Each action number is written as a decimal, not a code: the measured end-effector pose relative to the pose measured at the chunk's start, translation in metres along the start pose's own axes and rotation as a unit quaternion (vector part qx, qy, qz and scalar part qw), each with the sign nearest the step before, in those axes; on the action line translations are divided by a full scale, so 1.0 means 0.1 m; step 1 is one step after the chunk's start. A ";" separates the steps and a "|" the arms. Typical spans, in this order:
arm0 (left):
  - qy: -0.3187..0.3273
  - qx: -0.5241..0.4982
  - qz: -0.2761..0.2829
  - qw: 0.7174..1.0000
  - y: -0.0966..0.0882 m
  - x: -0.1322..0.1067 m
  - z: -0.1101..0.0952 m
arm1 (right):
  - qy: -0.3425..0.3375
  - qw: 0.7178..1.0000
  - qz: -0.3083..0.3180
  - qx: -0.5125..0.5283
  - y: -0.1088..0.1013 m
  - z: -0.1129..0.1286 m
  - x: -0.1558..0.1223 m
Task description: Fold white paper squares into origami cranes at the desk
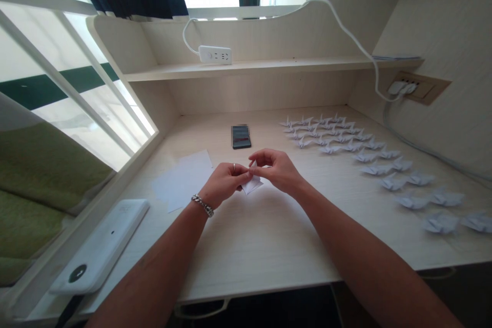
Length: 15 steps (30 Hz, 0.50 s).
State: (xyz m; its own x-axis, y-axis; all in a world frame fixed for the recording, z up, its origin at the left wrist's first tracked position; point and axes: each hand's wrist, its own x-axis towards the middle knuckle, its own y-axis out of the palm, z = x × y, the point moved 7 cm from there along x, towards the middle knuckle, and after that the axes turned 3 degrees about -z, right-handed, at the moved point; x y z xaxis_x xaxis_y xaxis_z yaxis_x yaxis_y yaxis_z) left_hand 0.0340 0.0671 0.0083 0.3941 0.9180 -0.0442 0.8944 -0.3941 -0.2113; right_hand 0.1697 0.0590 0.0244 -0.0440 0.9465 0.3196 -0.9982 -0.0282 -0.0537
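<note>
On a long, light desk [265, 251], rows of white paper cranes [378, 168] sit to the right of the hands. A small white piece of folded paper [251, 185] with a thin, pointy tip is between the left hand [225, 183] and the right hand [277, 170]. The fingers [262, 169] of both hands pinch it tight from each side.

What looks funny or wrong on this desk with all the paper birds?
The phone looks oddest: its top part is a blocky, blurry patch, while things around it look sharp. The paper cranes sit in tidy rows, and none looks squashed or torn from here.
</note>
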 end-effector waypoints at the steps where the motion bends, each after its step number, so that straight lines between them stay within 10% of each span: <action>1: 0.008 0.014 0.000 1.000 0.00 0.00 -0.01 | 0.001 1.000 -0.001 -0.001 0.01 -0.01 0.00; 15: 0.044 -0.062 -0.062 0.995 -0.06 0.03 -0.04 | 0.056 0.997 0.005 0.046 0.06 -0.14 -0.01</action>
State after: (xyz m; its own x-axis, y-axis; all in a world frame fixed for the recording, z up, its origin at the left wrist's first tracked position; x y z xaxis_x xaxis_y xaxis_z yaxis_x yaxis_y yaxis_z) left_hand 0.0306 0.0723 0.0131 0.2909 0.9548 0.0610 0.9544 -0.2852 -0.0879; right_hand 0.1639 0.0622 0.0106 -0.0544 0.9757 0.2121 -0.9975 -0.0626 0.0323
